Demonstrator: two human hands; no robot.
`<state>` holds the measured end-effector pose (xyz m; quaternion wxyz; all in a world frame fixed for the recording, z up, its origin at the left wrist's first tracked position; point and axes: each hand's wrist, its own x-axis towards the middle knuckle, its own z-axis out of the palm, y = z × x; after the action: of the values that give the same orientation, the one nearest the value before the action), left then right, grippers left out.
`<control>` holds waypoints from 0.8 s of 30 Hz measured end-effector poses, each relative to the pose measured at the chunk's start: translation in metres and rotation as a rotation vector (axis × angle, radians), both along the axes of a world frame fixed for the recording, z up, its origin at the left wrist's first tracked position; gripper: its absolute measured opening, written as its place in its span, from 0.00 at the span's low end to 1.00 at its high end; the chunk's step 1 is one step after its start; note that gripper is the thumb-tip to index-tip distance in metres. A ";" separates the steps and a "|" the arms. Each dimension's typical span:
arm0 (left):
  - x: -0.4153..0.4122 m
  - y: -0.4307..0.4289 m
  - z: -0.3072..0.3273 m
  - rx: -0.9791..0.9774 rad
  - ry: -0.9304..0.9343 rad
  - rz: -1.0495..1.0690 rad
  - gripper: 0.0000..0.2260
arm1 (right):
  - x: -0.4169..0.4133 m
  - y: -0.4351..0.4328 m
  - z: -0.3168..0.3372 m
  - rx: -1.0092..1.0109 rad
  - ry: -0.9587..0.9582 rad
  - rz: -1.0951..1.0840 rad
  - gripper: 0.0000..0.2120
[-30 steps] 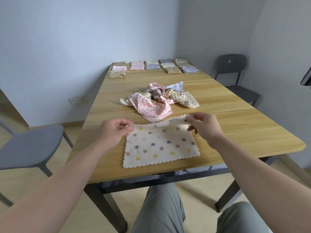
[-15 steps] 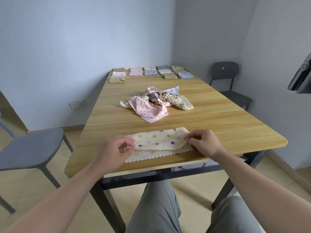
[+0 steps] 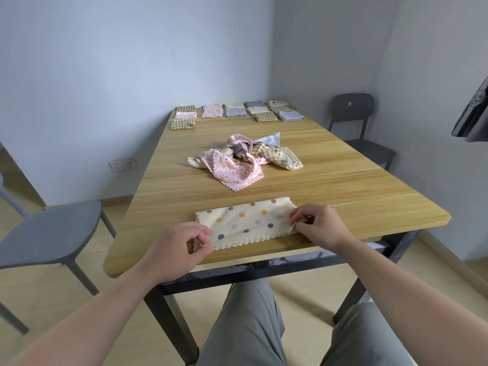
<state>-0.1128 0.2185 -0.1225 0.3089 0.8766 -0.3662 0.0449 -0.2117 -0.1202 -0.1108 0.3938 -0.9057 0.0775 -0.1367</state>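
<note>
A cream cloth with coloured dots (image 3: 248,223) lies folded in half near the front edge of the wooden table (image 3: 343,186). My left hand (image 3: 177,247) pinches its near left corner between thumb and fingers. At the cloth's right end, my right hand (image 3: 317,225) pinches the edge the same way. Both hands sit low on the tabletop.
A heap of unfolded cloths (image 3: 243,159), pink, checked and grey, lies mid-table. Several folded cloths (image 3: 235,112) are lined up along the far edge. A grey chair (image 3: 47,233) stands left, a dark chair (image 3: 361,128) at the back right. My knees are under the table.
The cloth lay flat a second ago. Both hands pulled its far edge toward me, so it now lies folded in half, far edge laid onto the near edge.
</note>
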 end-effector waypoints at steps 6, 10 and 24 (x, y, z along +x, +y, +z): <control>0.002 0.002 -0.003 0.007 -0.106 -0.014 0.02 | -0.002 0.001 -0.004 -0.106 0.046 0.048 0.06; 0.006 0.003 -0.004 0.096 -0.342 -0.020 0.05 | -0.005 -0.005 -0.005 -0.096 0.061 0.047 0.04; -0.016 -0.047 0.031 0.558 -0.416 0.092 0.25 | 0.012 0.017 0.029 -0.260 -0.091 -0.035 0.07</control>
<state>-0.1291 0.1713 -0.0919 -0.0262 0.9151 -0.3793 0.1345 -0.2002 -0.1029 -0.0818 0.2736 -0.9404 0.0571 -0.1936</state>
